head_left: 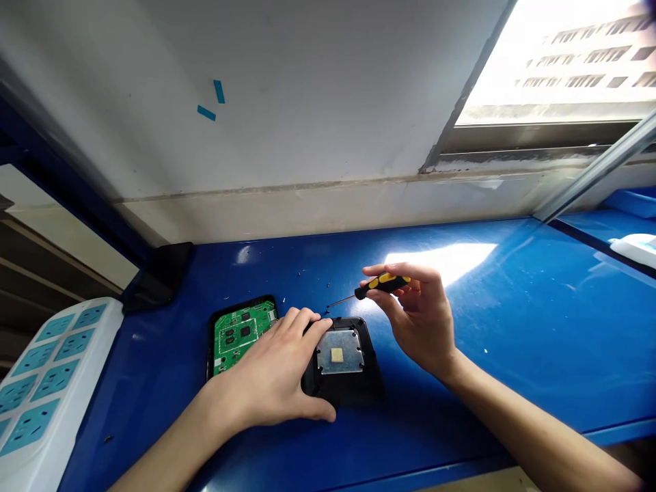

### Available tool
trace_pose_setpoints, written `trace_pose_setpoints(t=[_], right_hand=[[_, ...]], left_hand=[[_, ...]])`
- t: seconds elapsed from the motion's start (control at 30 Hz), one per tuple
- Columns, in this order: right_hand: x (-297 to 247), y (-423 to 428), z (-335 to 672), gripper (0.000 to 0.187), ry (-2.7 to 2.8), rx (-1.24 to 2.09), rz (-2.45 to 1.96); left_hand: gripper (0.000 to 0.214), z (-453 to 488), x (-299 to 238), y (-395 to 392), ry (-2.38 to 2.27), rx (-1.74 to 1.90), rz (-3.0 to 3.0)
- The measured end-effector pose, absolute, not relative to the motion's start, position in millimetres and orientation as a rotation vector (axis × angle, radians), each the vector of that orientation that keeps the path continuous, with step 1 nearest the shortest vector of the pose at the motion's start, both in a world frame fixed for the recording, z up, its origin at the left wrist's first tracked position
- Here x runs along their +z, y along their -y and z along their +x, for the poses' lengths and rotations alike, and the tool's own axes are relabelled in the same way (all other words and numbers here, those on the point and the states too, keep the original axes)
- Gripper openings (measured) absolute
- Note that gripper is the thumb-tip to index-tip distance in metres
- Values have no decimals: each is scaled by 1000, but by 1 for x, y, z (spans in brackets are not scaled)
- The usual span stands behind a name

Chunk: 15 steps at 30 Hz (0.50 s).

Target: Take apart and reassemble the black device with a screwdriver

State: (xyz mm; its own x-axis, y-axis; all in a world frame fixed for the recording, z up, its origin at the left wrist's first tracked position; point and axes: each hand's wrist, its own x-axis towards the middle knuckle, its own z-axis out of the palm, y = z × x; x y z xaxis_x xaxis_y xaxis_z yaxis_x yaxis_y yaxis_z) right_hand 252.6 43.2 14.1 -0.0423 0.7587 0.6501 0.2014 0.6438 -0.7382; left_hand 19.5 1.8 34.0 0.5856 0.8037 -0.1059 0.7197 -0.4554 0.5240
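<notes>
Blue desk (486, 383), black plastic casing (351, 391) flat on it beside green circuit board (238, 336), silvery metal plate (351, 347) with cream square pad (337, 355), left hand (279, 362) clamped across casing's left side, right hand (423, 322) closed around yellow-and-black screwdriver (382, 283)

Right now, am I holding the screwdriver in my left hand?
No, the screwdriver is in your right hand, while your left hand is on the black casing.
</notes>
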Motion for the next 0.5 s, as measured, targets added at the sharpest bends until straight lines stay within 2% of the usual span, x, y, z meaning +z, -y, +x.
trace_pose_setpoints(t=[0.5], right_hand=[[18,-44,253,36,1535,572,-763]], left_hand=[[79,21,33,-2,-1222,250,2279]])
